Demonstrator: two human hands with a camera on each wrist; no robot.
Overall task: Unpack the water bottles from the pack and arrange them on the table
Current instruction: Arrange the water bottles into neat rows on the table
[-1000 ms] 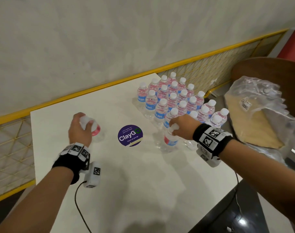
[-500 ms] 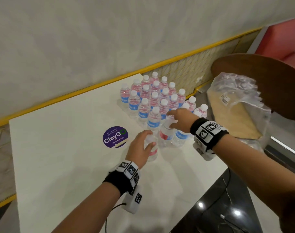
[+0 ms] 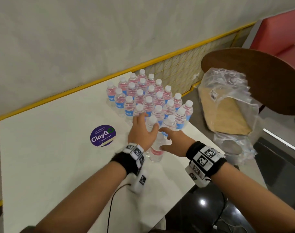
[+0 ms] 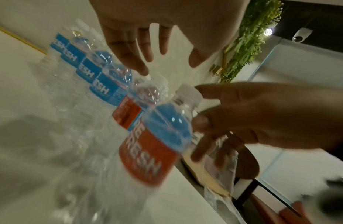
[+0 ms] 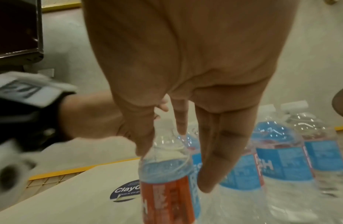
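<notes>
The nearest water bottle (image 3: 156,145) stands upright on the white worktop (image 3: 59,165), at the front of the block of bottles (image 3: 148,98) and touching its front row. My left hand (image 3: 141,132) hovers over its cap, fingers spread, gripping nothing. My right hand (image 3: 172,142) is beside its shoulder, fingers straight and loose. The ClayGo sticker (image 3: 102,135) lies left; the emptied plastic pack (image 3: 227,105) sits right.

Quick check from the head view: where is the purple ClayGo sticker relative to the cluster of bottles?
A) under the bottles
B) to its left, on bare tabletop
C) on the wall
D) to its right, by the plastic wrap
B: the ClayGo sticker lies flat on the table, left of the bottle cluster and uncovered.
</notes>
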